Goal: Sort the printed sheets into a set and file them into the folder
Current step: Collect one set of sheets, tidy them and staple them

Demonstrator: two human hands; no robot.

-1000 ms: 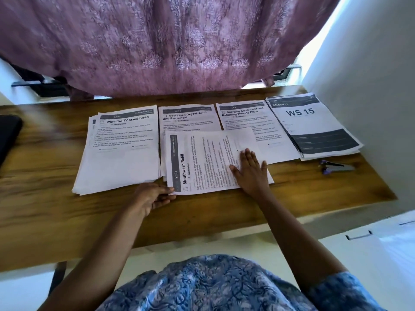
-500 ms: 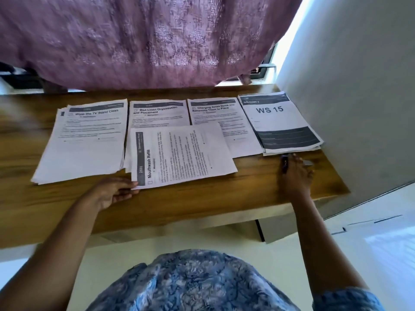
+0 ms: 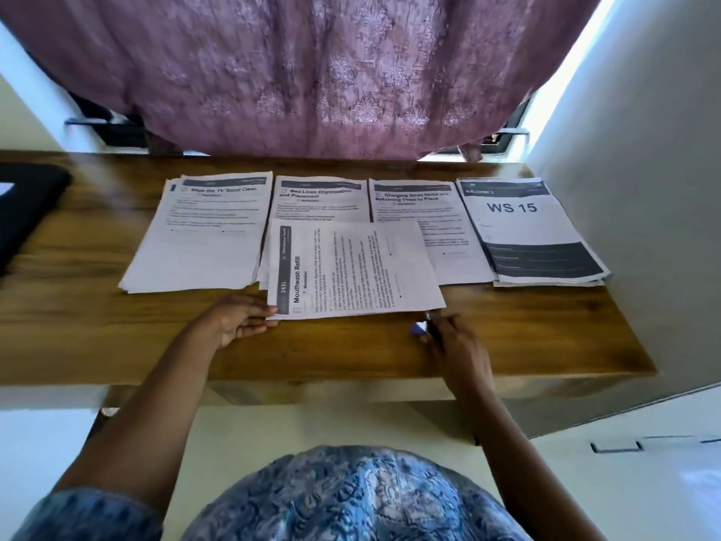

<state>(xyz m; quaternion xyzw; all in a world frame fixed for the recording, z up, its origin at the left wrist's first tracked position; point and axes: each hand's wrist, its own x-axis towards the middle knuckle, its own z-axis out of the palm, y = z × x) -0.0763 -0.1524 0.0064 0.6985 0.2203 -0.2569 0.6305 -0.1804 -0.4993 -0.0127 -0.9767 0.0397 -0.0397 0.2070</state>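
Several stacks of printed sheets lie in a row on the wooden table point(image 3: 117, 337): "Wipe the TV Stand Clean" point(image 3: 203, 240), "Bed Linen Organization" point(image 3: 320, 199), "Charging Small Items" point(image 3: 441, 228) and "WS 15" point(image 3: 526, 236). A "Mouthwash Refill" set point(image 3: 351, 267) lies sideways over the middle stacks. My left hand point(image 3: 240, 320) pinches its near left corner. My right hand point(image 3: 454, 343) grips a small purple stapler point(image 3: 423, 328) just below the set's near right corner.
A dark flat object point(image 3: 27, 212) sits at the table's left end. A mauve curtain point(image 3: 312, 72) hangs behind the table, and a white wall point(image 3: 643, 189) closes the right side. The table's front edge runs close to my body.
My right hand left the sideways set, picked up the stapler from the right of the table under the "WS 15" stack, and brought it to the set's near right corner. My left hand stayed.
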